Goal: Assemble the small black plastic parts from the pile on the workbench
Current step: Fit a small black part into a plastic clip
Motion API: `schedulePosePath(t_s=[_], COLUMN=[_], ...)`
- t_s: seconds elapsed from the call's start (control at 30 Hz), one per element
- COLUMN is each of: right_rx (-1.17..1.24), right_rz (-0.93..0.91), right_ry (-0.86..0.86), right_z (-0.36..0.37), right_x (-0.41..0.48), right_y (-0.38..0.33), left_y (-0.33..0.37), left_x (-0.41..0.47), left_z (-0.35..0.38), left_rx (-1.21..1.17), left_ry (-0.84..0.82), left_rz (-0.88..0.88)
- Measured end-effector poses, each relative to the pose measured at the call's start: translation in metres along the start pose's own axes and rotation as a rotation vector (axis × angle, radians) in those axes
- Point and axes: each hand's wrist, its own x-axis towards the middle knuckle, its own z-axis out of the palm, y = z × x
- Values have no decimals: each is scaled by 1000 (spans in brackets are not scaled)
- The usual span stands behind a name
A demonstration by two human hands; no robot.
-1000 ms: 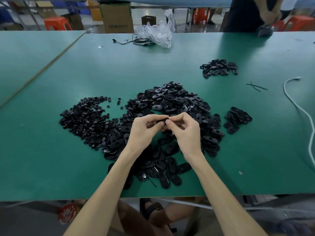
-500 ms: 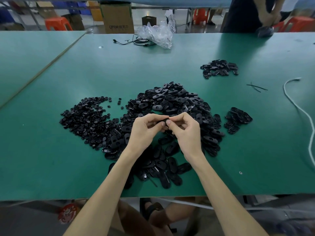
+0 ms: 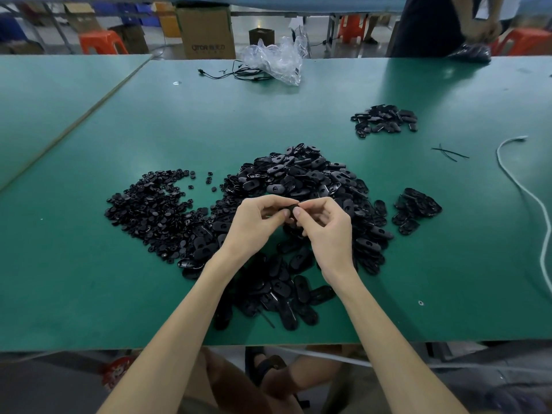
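A big pile of black oval plastic shells (image 3: 301, 180) lies in the middle of the green workbench (image 3: 89, 279). To its left spreads a pile of smaller black round pieces (image 3: 149, 210). Above the shells my left hand (image 3: 257, 222) and my right hand (image 3: 325, 228) meet fingertip to fingertip. Both pinch one small black part (image 3: 292, 211) between thumbs and forefingers; most of it is hidden by the fingers.
A small heap of black parts (image 3: 418, 209) lies right of the main pile, another heap (image 3: 385, 119) at the far right. A white cable (image 3: 525, 186) runs along the right edge. A clear plastic bag (image 3: 277, 59) and black wire lie at the back. A person (image 3: 442, 25) stands beyond the bench.
Both hands stay together over the pile. The fingers have shifted slightly around the small part; nothing was picked up or put down.
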Motion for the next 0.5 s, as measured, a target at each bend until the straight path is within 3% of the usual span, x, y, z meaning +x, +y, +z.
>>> schedulePosePath(t_s=[0.2,0.4,0.5], right_rx=[-24,-43,-101], right_rz=[-3,7,5], right_ry=[-1,37,16], right_z=[0,3,4], right_x=[0,1,3], right_y=[0,2,2], left_y=[7,19,39], left_x=[7,14,27], left_z=[-8,-6,1], left_rx=[191,10,17], left_ry=[-79,41,82], left_rz=[14,-99,-64])
